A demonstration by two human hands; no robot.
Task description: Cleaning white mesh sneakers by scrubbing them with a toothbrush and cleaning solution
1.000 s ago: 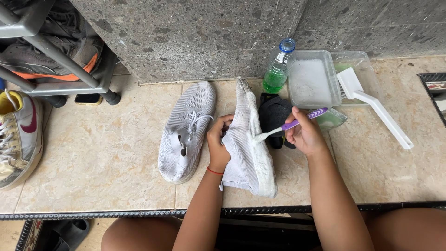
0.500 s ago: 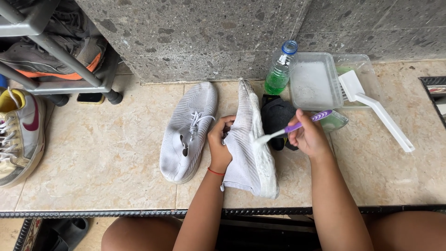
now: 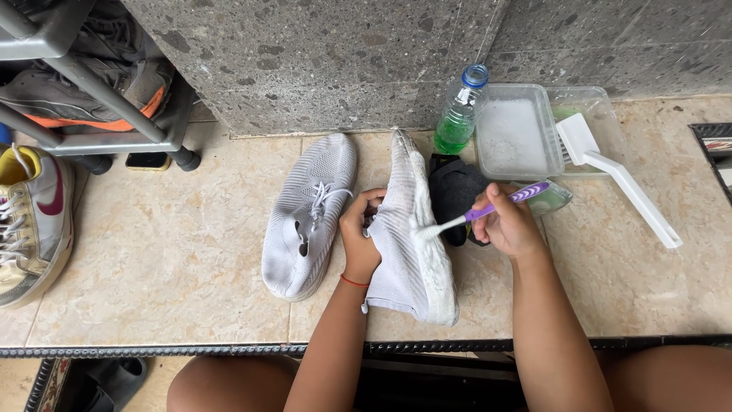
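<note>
Left hand: the left hand sits at the centre of the frame, fingers curled into the opening of the white knit shoe and clamped on it, holding it tipped on its side; a red string circles the wrist.
Right hand: the right hand, right of centre, is closed around the purple handle of the toothbrush.
Toothbrush: it slants from upper right down to lower left; its white bristle head touches the soapy edge of the held shoe near the sole.
Held shoe: it lies in the middle of the frame on the beige tiled ledge, toe toward the stone wall, heel toward the lower edge; white foam shows along its sole edge.
Second shoe: a matching white shoe lies flat just left of the held one, laces loose, close to the left hand but apart from it.
Black item: a dark cloth-like thing lies just right of the held shoe, under the toothbrush; what it is cannot be told.
Bottle: a clear plastic bottle with green liquid and a blue cap stands in the upper middle, against the wall.
Trays: a clear plastic tray with foamy water sits to the bottle's right; a second clear container lies partly behind it.
White brush: a long-handled white brush rests with its head on the trays, its handle running toward the right edge.
Far left: a cream sneaker with a red mark lies at the left edge, below a grey metal rack.
</note>
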